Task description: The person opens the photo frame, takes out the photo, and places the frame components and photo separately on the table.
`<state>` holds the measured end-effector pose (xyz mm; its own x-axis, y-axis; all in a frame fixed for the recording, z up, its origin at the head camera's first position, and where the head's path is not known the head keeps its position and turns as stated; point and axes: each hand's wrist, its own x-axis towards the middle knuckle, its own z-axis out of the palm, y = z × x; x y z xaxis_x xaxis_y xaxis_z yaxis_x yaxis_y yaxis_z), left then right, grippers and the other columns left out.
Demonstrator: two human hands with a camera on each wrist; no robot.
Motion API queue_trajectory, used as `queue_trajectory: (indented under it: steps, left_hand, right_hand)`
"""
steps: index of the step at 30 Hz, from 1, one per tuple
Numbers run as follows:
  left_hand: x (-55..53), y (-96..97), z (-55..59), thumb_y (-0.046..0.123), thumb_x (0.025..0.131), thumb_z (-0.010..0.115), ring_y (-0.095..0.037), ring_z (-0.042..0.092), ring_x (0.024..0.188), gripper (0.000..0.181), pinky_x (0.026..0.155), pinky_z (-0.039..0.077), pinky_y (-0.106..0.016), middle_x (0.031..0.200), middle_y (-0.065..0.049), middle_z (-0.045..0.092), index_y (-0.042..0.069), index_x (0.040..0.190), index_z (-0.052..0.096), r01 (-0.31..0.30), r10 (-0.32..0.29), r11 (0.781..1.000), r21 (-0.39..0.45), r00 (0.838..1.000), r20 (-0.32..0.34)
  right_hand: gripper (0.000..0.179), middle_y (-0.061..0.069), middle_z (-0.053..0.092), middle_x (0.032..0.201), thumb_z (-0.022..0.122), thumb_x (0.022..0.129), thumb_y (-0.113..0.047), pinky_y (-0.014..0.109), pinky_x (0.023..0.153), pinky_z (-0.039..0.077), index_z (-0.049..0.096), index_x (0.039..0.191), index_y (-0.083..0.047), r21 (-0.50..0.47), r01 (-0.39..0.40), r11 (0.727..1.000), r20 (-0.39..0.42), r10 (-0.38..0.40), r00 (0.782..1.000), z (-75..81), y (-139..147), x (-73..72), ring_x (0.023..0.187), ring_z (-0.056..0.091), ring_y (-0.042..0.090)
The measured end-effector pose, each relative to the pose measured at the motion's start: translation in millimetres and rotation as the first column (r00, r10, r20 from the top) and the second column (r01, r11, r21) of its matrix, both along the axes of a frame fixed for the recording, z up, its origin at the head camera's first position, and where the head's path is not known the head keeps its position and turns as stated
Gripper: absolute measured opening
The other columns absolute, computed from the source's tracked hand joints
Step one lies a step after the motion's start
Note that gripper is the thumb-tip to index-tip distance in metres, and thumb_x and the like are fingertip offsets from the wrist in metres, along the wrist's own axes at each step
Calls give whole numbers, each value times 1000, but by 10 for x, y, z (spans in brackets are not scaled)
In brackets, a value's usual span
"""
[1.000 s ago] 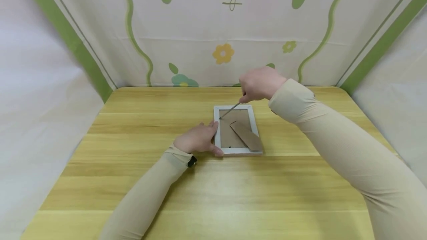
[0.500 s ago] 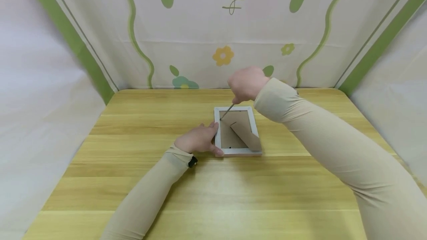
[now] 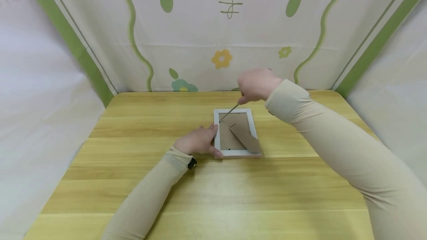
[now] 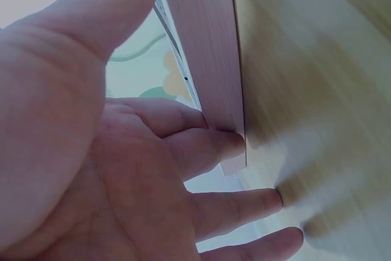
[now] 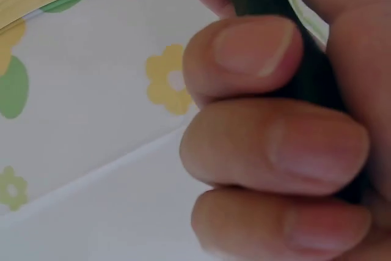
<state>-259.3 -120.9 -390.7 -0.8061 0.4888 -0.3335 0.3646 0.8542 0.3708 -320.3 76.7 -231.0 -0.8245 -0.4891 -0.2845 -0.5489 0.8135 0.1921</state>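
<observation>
A white picture frame [image 3: 217,140] lies face down on the table, its brown backing board [image 3: 241,120] and slanted easel stand [image 3: 248,142] upward. Along the frame's left side, my left hand [image 3: 197,139] presses with nearly straight fingers, thumb at the near left corner. In the left wrist view, fingertips [image 4: 232,145] touch the pinkish side of the frame [image 4: 208,47]. My right hand [image 3: 257,84], raised above the far end, grips a screwdriver's dark green handle [image 5: 314,74]. The thin metal shaft [image 3: 230,112] slopes down to a small black tab at the backing's upper left.
Another black tab [image 3: 229,149] shows at the near edge of the backing. The wooden table [image 3: 160,121] ends at a flower-patterned curtain [image 3: 186,43], close behind my right hand. White sheets [image 3: 43,84] hang along both sides.
My right hand swung left over the frame, then back right, tilting the screwdriver while its tip stayed by the same tab. My left hand and the frame kept their place.
</observation>
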Motion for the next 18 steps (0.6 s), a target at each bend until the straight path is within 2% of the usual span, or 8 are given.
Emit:
queue_trajectory:
  steps: [2,4,6,9,13,18]
  left_hand:
    - [-2,6,-9,58,80,74,-49,21,142,114,116,22,-50,162,-15,16,2,158,13,0,0,1000,-1,1000,0]
    - [-4,7,-19,58,80,74,-48,22,143,114,117,21,-50,162,-16,16,1,158,13,5,-5,1000,-3,1000,-5]
    - [-7,9,-25,57,80,74,-47,21,143,114,117,19,-49,162,-16,15,1,158,13,9,-9,1000,-4,1000,-7]
    - [-12,7,-32,57,80,74,-47,20,143,114,118,18,-48,162,-17,15,0,157,13,10,-10,1000,-3,1000,-9]
    - [-15,9,-39,57,80,74,-47,20,143,114,118,18,-48,162,-16,15,1,158,12,8,-8,1000,-2,1000,-10]
    - [-15,5,-42,57,81,74,-46,21,143,113,118,18,-47,162,-16,16,0,157,13,15,-15,1000,-9,1000,-20]
  right_hand:
    - [47,-10,43,54,71,90,-44,28,51,36,53,55,-19,-33,-13,999,17,13,1000,30,105,-5,52,36,8]
    - [53,-10,30,51,69,91,-42,26,49,26,44,50,-20,-75,-18,997,30,21,999,67,204,-4,51,25,7]
    - [55,-9,25,51,68,92,-41,26,48,20,43,48,-21,-104,-22,994,32,25,999,98,289,7,51,21,7]
    - [52,-9,28,51,67,93,-41,25,48,20,48,49,-21,-120,-30,992,17,32,999,106,386,29,51,25,7]
    - [44,-8,42,57,66,94,-42,26,48,26,60,56,-21,-116,-47,992,13,49,999,28,467,44,53,35,8]
    - [26,-6,63,80,67,94,-42,31,56,43,78,77,-25,-135,-61,989,24,65,998,-132,534,23,65,53,10]
